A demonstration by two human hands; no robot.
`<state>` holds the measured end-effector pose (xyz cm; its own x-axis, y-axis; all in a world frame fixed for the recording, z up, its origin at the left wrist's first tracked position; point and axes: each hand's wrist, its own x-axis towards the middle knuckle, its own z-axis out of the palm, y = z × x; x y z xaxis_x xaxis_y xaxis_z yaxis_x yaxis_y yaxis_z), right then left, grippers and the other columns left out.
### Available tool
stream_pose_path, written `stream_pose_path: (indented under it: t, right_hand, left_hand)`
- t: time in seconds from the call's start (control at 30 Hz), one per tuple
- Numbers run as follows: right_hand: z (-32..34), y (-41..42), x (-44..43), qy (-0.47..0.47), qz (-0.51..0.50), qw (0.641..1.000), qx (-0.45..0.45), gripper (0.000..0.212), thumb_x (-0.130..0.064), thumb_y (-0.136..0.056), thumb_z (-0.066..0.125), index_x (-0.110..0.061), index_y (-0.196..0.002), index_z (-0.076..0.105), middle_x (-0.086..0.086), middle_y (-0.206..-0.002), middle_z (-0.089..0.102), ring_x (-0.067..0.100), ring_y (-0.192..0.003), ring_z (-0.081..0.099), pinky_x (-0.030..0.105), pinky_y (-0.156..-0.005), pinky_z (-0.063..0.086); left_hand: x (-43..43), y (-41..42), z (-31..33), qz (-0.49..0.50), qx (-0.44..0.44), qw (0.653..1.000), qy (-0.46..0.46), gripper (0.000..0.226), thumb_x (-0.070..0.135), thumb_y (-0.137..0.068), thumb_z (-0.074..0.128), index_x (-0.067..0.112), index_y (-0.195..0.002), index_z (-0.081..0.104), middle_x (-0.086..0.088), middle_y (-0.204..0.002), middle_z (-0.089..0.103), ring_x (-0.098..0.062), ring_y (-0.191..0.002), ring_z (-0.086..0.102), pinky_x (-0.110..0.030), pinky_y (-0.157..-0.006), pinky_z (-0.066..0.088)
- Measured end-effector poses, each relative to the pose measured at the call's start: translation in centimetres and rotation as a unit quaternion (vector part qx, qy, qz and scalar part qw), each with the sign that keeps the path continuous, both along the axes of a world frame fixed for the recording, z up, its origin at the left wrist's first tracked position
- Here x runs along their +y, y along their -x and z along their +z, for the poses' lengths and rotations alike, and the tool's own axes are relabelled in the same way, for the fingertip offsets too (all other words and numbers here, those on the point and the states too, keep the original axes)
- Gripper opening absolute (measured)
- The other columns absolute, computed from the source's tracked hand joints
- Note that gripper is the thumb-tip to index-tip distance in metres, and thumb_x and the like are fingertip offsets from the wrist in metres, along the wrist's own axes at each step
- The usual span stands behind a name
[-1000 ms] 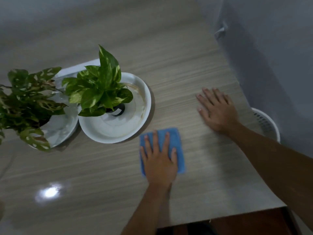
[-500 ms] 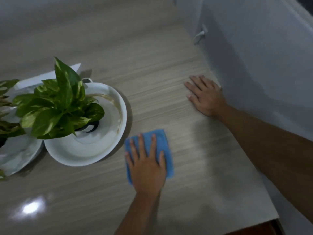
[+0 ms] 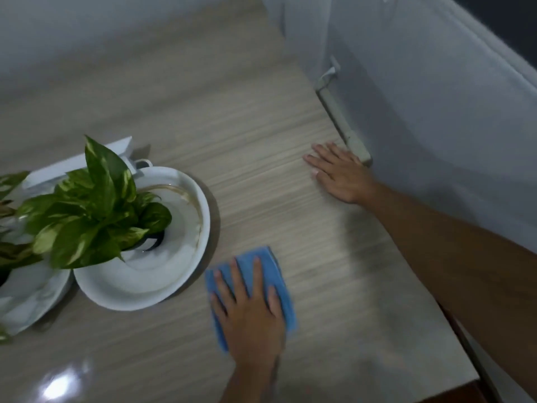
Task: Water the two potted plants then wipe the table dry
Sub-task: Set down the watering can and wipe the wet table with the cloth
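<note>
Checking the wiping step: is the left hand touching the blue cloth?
Touching. The head view shows the left hand lying flat, fingers spread, on the blue cloth, pressing it to the table.

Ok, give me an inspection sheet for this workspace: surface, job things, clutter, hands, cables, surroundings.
Surface: pale wood-grain table, glossy, with a light glare at the near left; wet patches cannot be told.
Job's things: green-and-yellow leafy potted plant standing in a white round dish; a second plant on another white dish at the left edge, mostly cut off; blue folded cloth flat on the table.
Clutter: white rectangular object behind the plants.
Hands: left hand pressed flat on the cloth; right hand flat on the bare table by the wall.
Cables: nothing seen.
Surroundings: grey-white wall along the right side.
</note>
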<state>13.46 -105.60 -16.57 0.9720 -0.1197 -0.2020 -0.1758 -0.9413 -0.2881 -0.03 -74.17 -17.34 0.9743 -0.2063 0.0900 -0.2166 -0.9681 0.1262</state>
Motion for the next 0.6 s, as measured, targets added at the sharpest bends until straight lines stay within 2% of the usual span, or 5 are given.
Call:
stream_pose_path:
  t: [0.17,0.3,0.4,0.53,0.6]
  right_hand:
    - [1.5,-0.2,0.8,-0.051,-0.014,0.998,0.017,0.053,-0.049,-0.105,0.020,-0.034,-0.156,0.020,-0.009,-0.166,0.008,0.013,-0.152,0.002,0.035,-0.120,0.000]
    - [3.6,1.1,0.6,-0.057,-0.041,0.997,-0.016,0.053,-0.045,-0.106,0.023,-0.028,-0.156,0.022,-0.005,-0.166,0.012,0.018,-0.153,0.006,0.038,-0.121,-0.001]
    - [4.6,2.8,1.6,-0.063,-0.061,0.996,-0.031,0.053,-0.043,-0.106,0.025,-0.026,-0.156,0.022,-0.004,-0.166,0.013,0.020,-0.153,0.006,0.040,-0.122,0.000]
    - [4.3,5.5,5.4,-0.074,-0.059,0.995,-0.039,0.055,-0.046,-0.105,0.024,-0.025,-0.156,0.025,-0.004,-0.166,0.015,0.021,-0.153,0.006,0.041,-0.120,0.002]
    - [4.1,6.4,7.7,-0.074,-0.036,0.996,-0.029,0.055,-0.046,-0.105,0.023,-0.025,-0.156,0.024,-0.005,-0.166,0.014,0.019,-0.153,0.004,0.041,-0.120,0.001]
  left_hand:
    - [-10.0,11.2,0.4,-0.294,0.095,0.944,0.114,0.052,0.052,-0.094,0.045,0.045,-0.146,0.045,-0.001,-0.162,0.034,-0.036,-0.149,0.029,-0.057,-0.114,0.027]
    - [-9.8,-4.3,-1.0,-0.167,0.063,0.982,0.058,0.051,0.050,-0.098,0.041,0.038,-0.148,0.045,-0.003,-0.162,0.032,-0.034,-0.152,0.021,-0.060,-0.117,0.022]
    - [-2.9,-4.1,-0.4,-0.051,0.019,0.998,0.023,0.059,0.050,-0.100,0.038,0.034,-0.155,0.030,-0.008,-0.166,0.024,-0.035,-0.153,0.014,-0.058,-0.119,0.017]
    - [3.8,10.9,0.8,-0.176,0.085,0.980,0.030,0.066,0.053,-0.091,0.049,0.040,-0.154,0.031,-0.005,-0.163,0.031,-0.037,-0.151,0.023,-0.058,-0.115,0.026]
    - [5.8,7.5,-0.1,-0.236,0.047,0.971,-0.003,0.062,0.052,-0.095,0.043,0.041,-0.154,0.029,-0.004,-0.163,0.031,-0.035,-0.152,0.020,-0.057,-0.116,0.025]
